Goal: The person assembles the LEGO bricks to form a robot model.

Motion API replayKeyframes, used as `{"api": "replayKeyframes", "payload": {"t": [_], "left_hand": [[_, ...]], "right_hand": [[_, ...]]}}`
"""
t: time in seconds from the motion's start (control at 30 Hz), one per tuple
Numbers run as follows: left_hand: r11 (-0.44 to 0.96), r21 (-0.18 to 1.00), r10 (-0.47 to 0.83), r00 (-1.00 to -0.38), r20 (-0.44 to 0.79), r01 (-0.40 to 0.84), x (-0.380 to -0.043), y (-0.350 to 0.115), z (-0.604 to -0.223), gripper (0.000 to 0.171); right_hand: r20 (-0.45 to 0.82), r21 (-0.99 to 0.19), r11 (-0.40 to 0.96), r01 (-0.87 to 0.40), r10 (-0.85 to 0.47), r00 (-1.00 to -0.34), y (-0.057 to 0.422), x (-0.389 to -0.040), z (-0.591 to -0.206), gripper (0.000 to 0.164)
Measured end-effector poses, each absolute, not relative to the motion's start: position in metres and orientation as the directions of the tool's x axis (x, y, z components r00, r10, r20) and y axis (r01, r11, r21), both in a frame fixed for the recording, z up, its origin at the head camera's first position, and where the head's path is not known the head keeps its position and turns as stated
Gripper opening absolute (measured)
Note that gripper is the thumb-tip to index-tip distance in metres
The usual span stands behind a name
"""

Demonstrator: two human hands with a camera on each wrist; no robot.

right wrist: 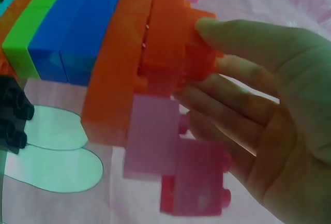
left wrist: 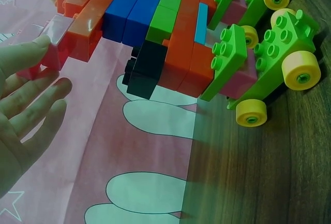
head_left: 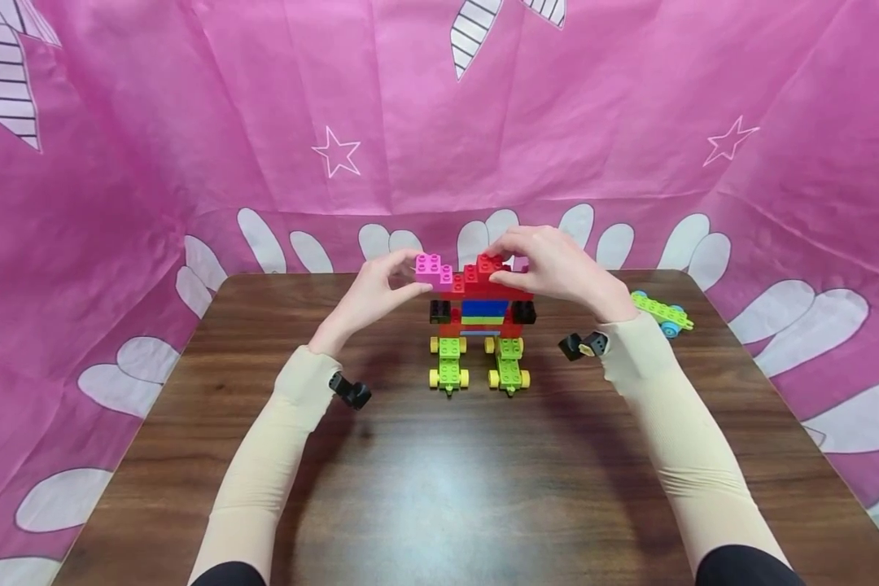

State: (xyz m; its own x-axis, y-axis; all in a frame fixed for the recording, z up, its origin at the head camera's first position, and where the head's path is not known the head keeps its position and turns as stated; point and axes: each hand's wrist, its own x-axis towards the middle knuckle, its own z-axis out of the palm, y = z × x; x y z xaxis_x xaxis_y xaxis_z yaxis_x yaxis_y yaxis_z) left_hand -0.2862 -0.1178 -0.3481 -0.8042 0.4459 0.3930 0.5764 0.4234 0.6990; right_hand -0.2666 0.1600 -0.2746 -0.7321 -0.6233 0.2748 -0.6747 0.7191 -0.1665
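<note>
A figure of toy building bricks [head_left: 483, 309] stands upright on two lime wheeled bases [left wrist: 274, 53] with yellow wheels. Blue and lime layers sit between its red parts, and black bricks [left wrist: 147, 71] stick out at the sides. At its upper left end, my left hand [head_left: 372, 291] pinches the stepped pink bricks [head_left: 430, 270] between thumb and fingers. My right hand [head_left: 557, 264] grips a red brick [right wrist: 199, 43] on top, its thumb on the near face and the other fingers behind. In the right wrist view, pink bricks [right wrist: 155, 136] step outward below that hand.
A lime wheeled base [head_left: 659, 311] with blue wheels stands on the wooden table [head_left: 439, 488] at the right, beyond my right forearm. A pink patterned cloth [head_left: 439, 130] hangs behind the table and along its sides. Small black cameras [head_left: 350, 391] are strapped to both wrists.
</note>
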Motion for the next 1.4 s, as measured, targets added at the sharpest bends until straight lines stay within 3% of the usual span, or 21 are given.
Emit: {"api": "replayKeyframes", "payload": {"t": [0.37, 0.87, 1.4], "left_hand": [[0.426, 0.710, 0.438, -0.814, 0.381, 0.561, -0.286, -0.119, -0.351, 0.043], [0.413, 0.709, 0.439, -0.807, 0.395, 0.572, -0.288, -0.120, -0.352, 0.045], [0.417, 0.715, 0.445, -0.812, 0.378, 0.561, -0.286, -0.121, -0.350, 0.044]], "right_hand": [[0.259, -0.234, 0.680, -0.695, -0.645, -0.719, 0.164, -0.270, -0.279, 0.036], [0.361, -0.133, 0.666, -0.734, -0.657, -0.662, 0.161, -0.269, -0.283, 0.035], [0.320, -0.188, 0.685, -0.704, -0.634, -0.704, 0.168, -0.269, -0.284, 0.041]]}}
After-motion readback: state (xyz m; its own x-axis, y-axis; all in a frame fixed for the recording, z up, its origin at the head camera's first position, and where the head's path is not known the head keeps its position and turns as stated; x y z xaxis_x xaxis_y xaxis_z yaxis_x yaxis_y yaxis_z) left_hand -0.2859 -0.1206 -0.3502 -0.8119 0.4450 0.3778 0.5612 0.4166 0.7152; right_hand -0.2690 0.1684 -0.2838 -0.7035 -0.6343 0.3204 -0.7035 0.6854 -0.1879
